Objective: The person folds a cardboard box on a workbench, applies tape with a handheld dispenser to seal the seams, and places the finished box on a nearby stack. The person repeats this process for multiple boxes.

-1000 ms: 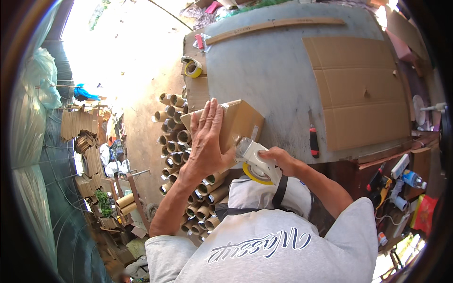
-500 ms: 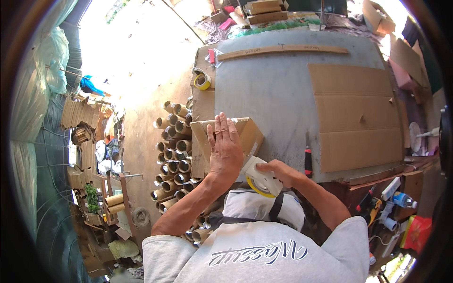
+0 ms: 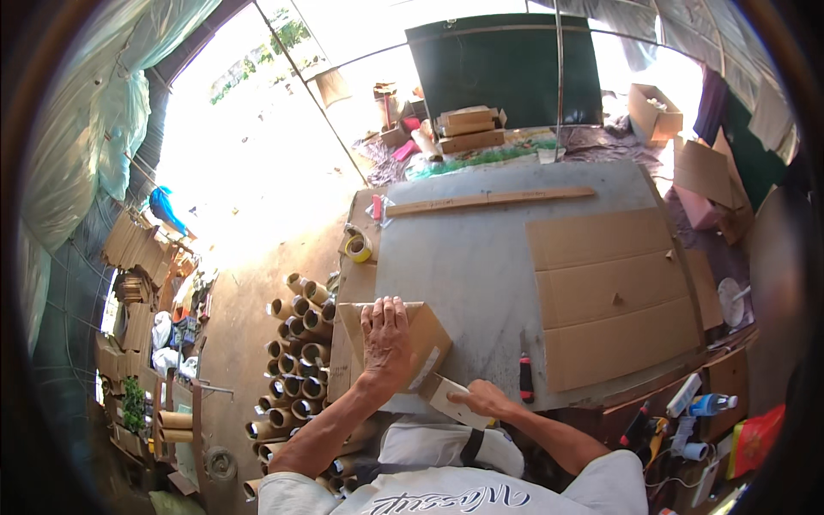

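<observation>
A brown cardboard box (image 3: 427,330) lies at the near left of the grey-topped table, its side facing me slanted. My left hand (image 3: 388,348) rests palm down on it, fingers stretched toward its far edge; the thumb is hidden. In my right hand (image 3: 485,401) is a pale tape dispenser (image 3: 453,403), held at the box's near right corner. A short strip of tape (image 3: 427,367) shows on the box's right end. To the right of that hand lies a red-and-black handled cutter (image 3: 525,378).
Flat creased cardboard (image 3: 611,296) covers the table's right side. A long wooden strip (image 3: 489,202) lies along the far edge, and a yellow tape roll (image 3: 358,249) at the left. Several cardboard tubes (image 3: 296,326) stand beside the table. A water bottle (image 3: 712,404) is at right.
The view has tilted up, showing more of the background. My left hand stays on the box. The dispenser has turned and now sits against the box's near right corner.
</observation>
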### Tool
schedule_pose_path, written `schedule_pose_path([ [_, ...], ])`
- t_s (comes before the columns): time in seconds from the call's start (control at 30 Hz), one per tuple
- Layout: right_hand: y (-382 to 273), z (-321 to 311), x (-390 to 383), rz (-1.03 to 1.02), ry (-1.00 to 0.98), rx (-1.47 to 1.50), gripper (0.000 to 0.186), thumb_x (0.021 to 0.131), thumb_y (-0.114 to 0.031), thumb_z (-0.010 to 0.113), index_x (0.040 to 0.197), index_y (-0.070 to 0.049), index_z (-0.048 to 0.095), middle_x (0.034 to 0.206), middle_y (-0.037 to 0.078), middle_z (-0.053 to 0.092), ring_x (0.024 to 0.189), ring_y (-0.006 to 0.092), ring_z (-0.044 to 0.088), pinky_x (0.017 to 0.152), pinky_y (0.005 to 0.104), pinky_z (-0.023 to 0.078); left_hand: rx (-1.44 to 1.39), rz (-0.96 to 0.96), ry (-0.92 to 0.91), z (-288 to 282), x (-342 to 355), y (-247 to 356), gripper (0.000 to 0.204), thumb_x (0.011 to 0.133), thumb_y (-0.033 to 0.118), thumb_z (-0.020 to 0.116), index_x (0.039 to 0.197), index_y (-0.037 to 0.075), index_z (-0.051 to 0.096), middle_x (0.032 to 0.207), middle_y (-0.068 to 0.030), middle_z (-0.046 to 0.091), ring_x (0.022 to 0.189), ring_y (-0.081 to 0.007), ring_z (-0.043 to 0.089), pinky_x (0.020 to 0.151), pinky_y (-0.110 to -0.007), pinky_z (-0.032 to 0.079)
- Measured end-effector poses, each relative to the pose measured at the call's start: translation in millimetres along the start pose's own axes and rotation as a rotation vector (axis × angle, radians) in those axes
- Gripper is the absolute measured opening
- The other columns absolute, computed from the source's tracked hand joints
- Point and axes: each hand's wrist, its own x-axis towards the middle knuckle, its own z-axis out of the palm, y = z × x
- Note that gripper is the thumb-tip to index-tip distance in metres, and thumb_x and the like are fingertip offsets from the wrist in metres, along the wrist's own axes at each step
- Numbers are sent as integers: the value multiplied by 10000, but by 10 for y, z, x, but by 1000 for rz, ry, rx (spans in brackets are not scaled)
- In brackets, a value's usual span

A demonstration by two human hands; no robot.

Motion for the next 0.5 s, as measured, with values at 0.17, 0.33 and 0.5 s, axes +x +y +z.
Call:
schedule_pose_path([
  [0.17, 524, 106, 41, 115, 100, 379, 636, 923, -565, 714, 962, 65, 793, 864, 145, 760, 788, 234, 738, 741, 382, 563, -11, 38, 40, -1, 230, -91, 957, 622, 198, 838, 1438, -103, 440, 1366, -238, 477, 1366, -411, 429, 1237, -530, 286],
  [0.33, 743, 256, -11, 163, 255, 502, 652, 919, -565, 715, 930, 84, 775, 817, 126, 733, 739, 207, 709, 695, 369, 540, 7, 201, -62, 149, 821, -344, 809, 711, 152, 783, 1405, -135, 483, 1326, -245, 556, 1273, -386, 532, 1123, -450, 427],
  [0.5, 800, 463, -203, 208, 429, 710, 554, 941, -510, 720, 892, 40, 771, 773, 52, 701, 694, 149, 663, 638, 340, 501, 152, 418, -281, 224, 1781, -418, 856, 738, 221, 852, 1421, -134, 478, 1310, -195, 618, 1217, -303, 628, 1035, -411, 518],
])
